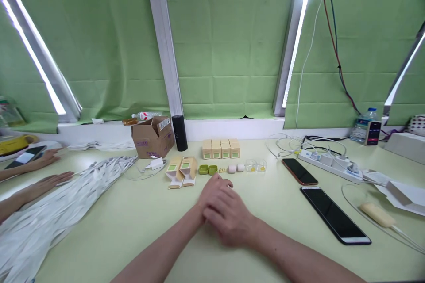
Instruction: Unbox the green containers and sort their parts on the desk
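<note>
My left hand (213,187) rests on the table with its fingers curled in, and no object shows in it. Across it lies my right hand (233,223), its fingers wrapped over the back of the left. Just beyond them is a row of small parts: two green cups (208,169), tiny yellow pieces (222,170), two pale pink cylinders (236,168) and two clear rounded covers (255,166). Two opened cardboard boxes (181,171) lie left of the row. Several small closed boxes (221,149) with green-framed windows stand behind it.
A brown carton (153,136), a black cylinder (179,132) and a white charger (156,163) are at back left. White strips (76,199) cover the left side beside another person's hands (49,183). Phones (334,214), a power strip (330,166) and cables occupy the right.
</note>
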Tool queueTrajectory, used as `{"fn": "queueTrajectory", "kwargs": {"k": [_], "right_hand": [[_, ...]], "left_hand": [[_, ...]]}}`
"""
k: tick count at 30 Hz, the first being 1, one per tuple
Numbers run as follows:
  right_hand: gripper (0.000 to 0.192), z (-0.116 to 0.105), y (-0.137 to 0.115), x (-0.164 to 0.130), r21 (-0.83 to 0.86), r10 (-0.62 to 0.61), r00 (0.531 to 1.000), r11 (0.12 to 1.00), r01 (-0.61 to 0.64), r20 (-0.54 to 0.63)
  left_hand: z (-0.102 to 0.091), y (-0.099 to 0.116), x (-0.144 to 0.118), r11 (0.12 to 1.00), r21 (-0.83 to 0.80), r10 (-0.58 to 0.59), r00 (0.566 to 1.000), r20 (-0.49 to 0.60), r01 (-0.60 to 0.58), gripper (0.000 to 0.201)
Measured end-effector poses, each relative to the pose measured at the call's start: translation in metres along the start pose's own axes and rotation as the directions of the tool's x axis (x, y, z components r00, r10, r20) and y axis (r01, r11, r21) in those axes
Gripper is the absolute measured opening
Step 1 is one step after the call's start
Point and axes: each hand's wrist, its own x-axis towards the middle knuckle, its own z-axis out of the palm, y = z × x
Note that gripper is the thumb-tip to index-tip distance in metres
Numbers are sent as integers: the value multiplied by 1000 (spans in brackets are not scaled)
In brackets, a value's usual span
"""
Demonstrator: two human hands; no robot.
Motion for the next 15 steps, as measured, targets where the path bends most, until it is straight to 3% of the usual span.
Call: {"fn": "queueTrajectory", "kwargs": {"k": [3,6,9,12,15], "right_hand": [[13,5,-19,19,32,-163,982,987,161,98],[17,12,-33,35,82,-360,930,932,354,78],[16,17,-41,45,110,-444,894,893,437,52],[14,13,-32,44,130,-496,866,865,485,66],[28,4,-10,35,108,-547,827,837,537,132]], "left_hand": [[8,6,-1,995,-96,1,1000,10,0,20],[7,11,-5,989,-148,-13,1000,5,13,22],[4,15,-5,988,-153,3,1000,13,-1,24],[2,12,-1,988,-143,68,997,41,-61,23],[-2,4,7,989,-132,81,994,77,-70,24]]}}
